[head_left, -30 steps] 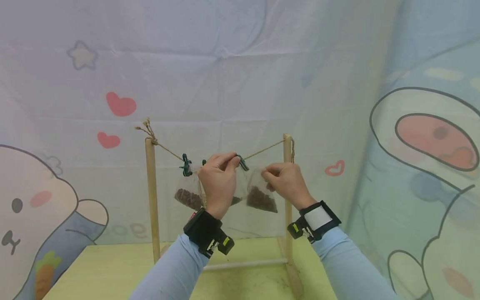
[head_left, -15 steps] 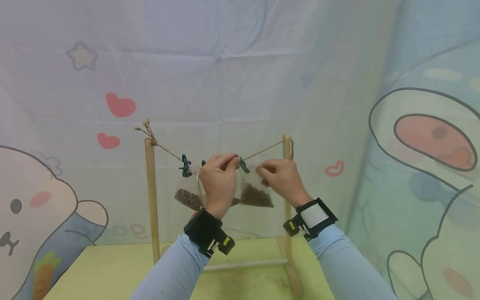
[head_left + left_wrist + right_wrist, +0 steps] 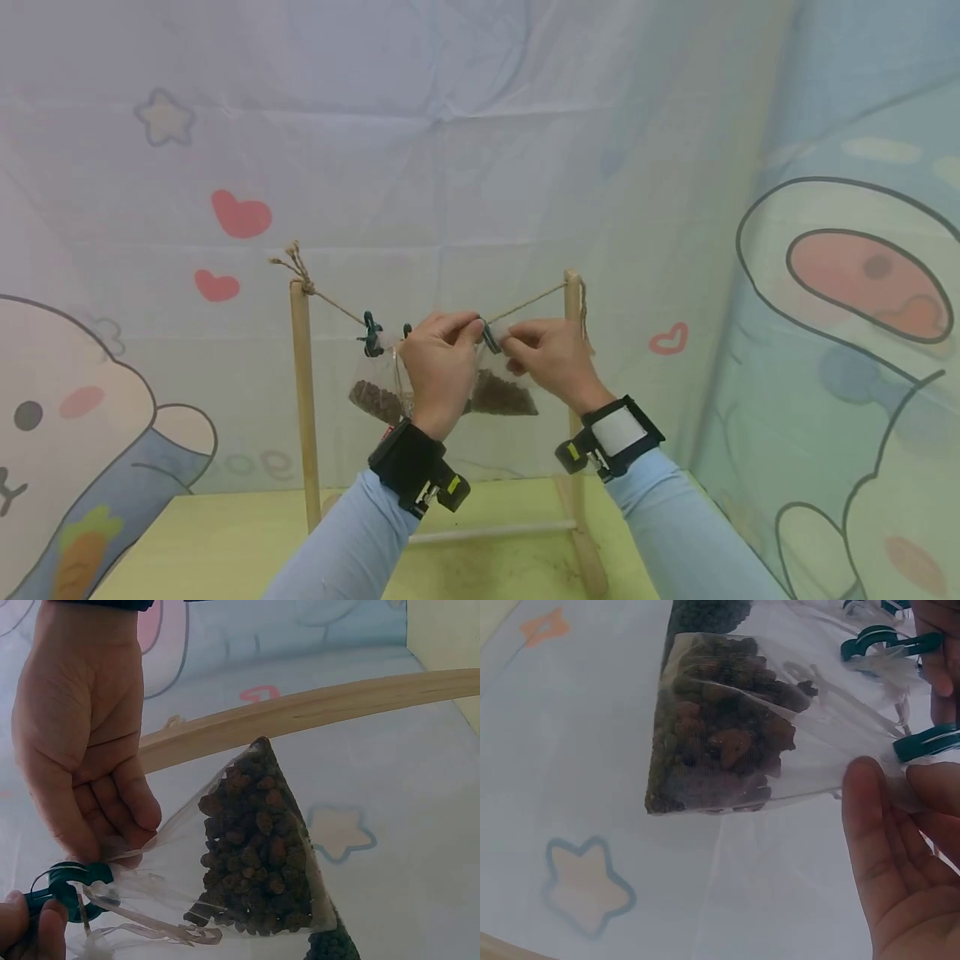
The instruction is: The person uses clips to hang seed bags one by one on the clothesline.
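Your left hand (image 3: 438, 367) pinches the green clip (image 3: 489, 336) on the twine (image 3: 528, 298), grip clamped on its handles. Your right hand (image 3: 547, 358) pinches the top edge of the clear bag (image 3: 504, 390) just beside that clip, grip clamped on the film. The bag hangs below the twine, between the 2 posts of the wooden rack (image 3: 302, 400), well above the surface (image 3: 225, 542).

Handling, judged: thin soft film, likely slippery and easy to crease; the brown pellets (image 3: 259, 855) sit low in 1 corner, so the weight pulls down and the top stays slack. Light overall. Take hold at the flat empty top strip, never at the pellet mass. Feed a doubled edge into the clip so it bites more than 1 layer.

A 2nd bag (image 3: 373, 392) hangs from another clip (image 3: 370, 331) further left
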Tool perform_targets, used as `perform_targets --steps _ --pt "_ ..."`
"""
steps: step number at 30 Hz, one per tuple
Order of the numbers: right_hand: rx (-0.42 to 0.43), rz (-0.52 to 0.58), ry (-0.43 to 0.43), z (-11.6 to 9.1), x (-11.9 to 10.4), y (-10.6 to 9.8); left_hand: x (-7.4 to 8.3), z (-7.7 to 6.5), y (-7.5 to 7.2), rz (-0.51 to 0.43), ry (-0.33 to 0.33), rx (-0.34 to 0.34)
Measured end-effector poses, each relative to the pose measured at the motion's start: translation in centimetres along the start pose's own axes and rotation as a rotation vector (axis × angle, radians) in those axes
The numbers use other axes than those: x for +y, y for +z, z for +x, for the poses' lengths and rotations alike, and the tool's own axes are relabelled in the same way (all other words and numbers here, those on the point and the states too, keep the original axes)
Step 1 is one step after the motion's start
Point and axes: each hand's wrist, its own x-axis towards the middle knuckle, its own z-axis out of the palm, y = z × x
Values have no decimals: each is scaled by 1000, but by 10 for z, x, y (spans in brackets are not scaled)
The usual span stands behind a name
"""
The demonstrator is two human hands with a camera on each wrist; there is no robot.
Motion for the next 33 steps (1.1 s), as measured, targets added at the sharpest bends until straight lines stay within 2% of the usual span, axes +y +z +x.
perform_targets --steps 6,16,20,26,30,33 --pt "-75 36 48 1 -1 -1 1 3 -2 53 1 -59" --pt "-131 51 47 1 0 -2 15 9 -8 150 -102 -295" --pt "-163 47 49 1 2 -4 20 11 -10 201 -94 -359" --pt "-246 9 77 -2 7 -15 23 10 -18 223 -35 -406" --pt "-240 -30 63 -14 11 -28 27 1 -36 260 84 -415" --pt "-173 -85 6 -30 15 -35 29 -9 -56 309 200 -402"
